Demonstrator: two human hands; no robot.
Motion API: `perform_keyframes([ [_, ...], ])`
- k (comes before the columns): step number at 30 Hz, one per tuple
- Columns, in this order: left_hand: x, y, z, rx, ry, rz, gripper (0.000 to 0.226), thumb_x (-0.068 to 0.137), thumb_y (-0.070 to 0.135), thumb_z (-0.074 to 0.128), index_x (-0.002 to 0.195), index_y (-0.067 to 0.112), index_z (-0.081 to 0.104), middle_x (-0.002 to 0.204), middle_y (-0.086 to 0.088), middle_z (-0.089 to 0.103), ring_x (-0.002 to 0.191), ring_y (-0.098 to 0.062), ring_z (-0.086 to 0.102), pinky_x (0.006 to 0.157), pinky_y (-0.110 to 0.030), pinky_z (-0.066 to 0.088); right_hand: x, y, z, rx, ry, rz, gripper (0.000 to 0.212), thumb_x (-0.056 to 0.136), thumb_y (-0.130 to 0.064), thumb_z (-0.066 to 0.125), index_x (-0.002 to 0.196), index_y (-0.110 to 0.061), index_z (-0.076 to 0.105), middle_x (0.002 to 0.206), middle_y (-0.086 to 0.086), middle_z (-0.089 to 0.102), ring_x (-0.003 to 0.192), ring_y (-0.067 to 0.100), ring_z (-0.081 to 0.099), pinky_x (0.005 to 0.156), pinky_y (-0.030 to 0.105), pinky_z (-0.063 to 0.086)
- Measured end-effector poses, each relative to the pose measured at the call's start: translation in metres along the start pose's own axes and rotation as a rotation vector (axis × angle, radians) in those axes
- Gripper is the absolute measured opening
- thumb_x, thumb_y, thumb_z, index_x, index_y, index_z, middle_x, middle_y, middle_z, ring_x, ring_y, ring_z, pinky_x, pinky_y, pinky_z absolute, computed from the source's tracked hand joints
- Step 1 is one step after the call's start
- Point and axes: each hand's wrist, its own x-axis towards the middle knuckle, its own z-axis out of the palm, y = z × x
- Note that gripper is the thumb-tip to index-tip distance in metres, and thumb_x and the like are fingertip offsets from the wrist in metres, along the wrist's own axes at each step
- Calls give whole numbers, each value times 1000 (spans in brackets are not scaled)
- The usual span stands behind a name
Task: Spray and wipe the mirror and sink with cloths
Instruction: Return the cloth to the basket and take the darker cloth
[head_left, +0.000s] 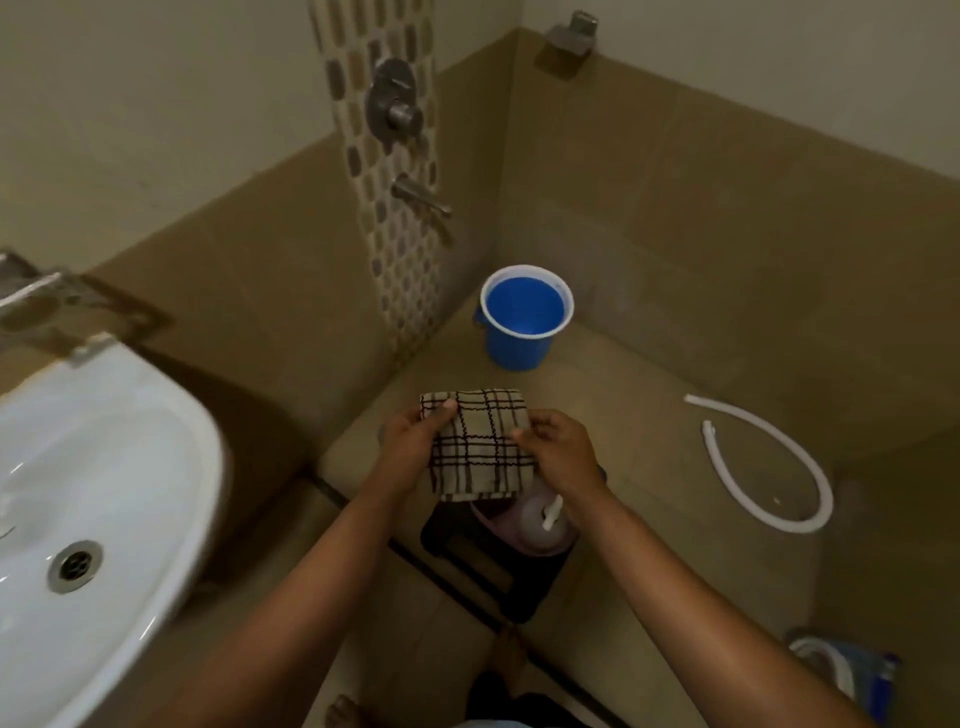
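Note:
A folded beige cloth (480, 441) with dark checked lines is held in front of me, above the floor. My left hand (415, 441) grips its left edge, thumb on top near the upper corner. At the cloth's right edge my right hand (558, 449) pinches the fabric. The white sink (156, 441) fills the lower left, its metal drain (74, 565) showing. Below the cloth a pale spray bottle (543, 519) with a white nozzle stands on a dark stool (498, 577). No mirror is in view.
A blue bucket (524, 317) stands in the shower corner under the wall tap (421, 195) and mixer (395, 106). A white hose (769, 462) lies curled on the floor at right. A blue-and-white object (852, 670) sits bottom right. My bare feet (509, 654) are below.

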Motion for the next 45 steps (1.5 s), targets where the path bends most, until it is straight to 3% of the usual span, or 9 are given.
perform_keyframes([
  [4,15,-11,37,22,-15,-13,21,96,16,59,109,2,68,96,-11,74,82,-17,73,64,-23,58,4,18,-26,-182,98,-99,36,89,-24,68,124,-20,58,105,-11,63,93,3,61,66,0,42],
  [10,34,-38,71,-125,-173,-189,23,97,15,55,112,3,67,109,-15,73,101,-26,71,79,-32,58,27,54,-25,-86,-96,78,88,66,-67,73,140,-28,47,130,-9,61,116,7,59,98,34,52],
  [17,83,-68,76,76,-402,-326,31,93,21,60,117,2,67,114,-19,70,108,-32,67,96,-45,51,38,78,-30,124,7,257,45,76,-28,81,116,-20,60,107,-1,70,96,13,68,81,31,58],
  [22,119,-69,72,510,-367,-70,24,77,18,81,94,8,68,90,-8,72,82,-16,68,73,-33,57,39,97,-11,323,82,339,32,82,-18,76,113,-15,68,103,4,75,90,17,72,82,37,60],
  [27,145,-88,48,361,-592,-455,45,78,32,79,112,5,70,108,-14,73,101,-26,69,81,-33,55,43,112,7,446,62,414,30,86,-13,71,116,-9,68,105,9,74,98,26,71,87,40,57],
  [31,161,-110,51,381,-560,-421,27,78,9,77,102,2,69,89,-9,75,83,-22,71,63,-27,56,49,135,19,354,132,494,16,83,-11,73,99,-16,72,97,6,75,91,23,71,86,36,57],
  [37,182,-150,59,442,-513,-411,21,79,13,79,97,7,71,100,-11,73,94,-24,70,86,-38,57,70,170,26,143,243,505,34,81,-17,75,113,-11,66,108,7,72,99,23,68,91,46,55],
  [40,195,-173,66,373,-320,-428,15,92,23,65,89,10,70,93,-12,72,91,-27,68,87,-39,56,77,184,32,175,313,535,36,84,-13,71,119,-9,63,113,8,70,105,22,66,93,45,54],
  [45,214,-218,77,1053,-318,-246,31,94,11,51,121,-4,57,122,-23,59,111,-37,56,89,-39,44,61,203,46,250,410,573,37,85,-13,69,122,-14,61,112,3,70,103,19,66,90,42,56],
])
